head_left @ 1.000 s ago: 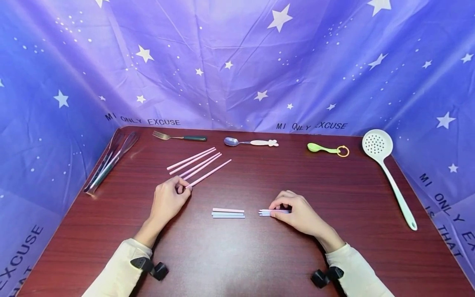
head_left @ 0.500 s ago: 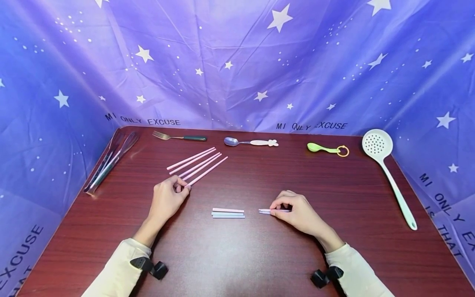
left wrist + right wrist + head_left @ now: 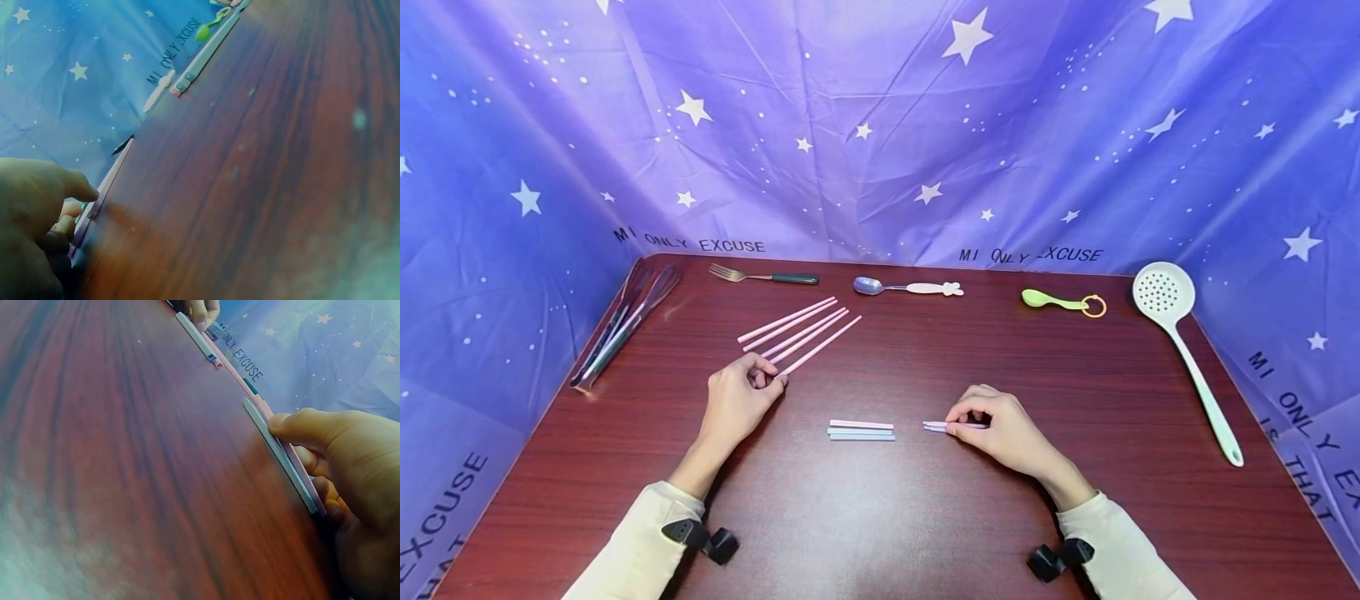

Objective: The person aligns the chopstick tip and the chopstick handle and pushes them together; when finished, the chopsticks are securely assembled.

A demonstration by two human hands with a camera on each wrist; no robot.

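3 short sticks point(image 3: 861, 431) lie side by side on the table point(image 3: 865, 517), between the hands. From my station I see the left hand point(image 3: 741, 396) pinching the nearest long pink stick point(image 3: 822, 345), the right hand point(image 3: 996, 423) clamped on thin pale sticks point(image 3: 934, 425).

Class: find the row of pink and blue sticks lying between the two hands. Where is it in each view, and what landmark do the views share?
Head: stick row below centre.
Left wrist: stick row top middle, slanting.
Right wrist: stick row top middle, slanting the opposite way.
Shared landmark: starry backdrop.
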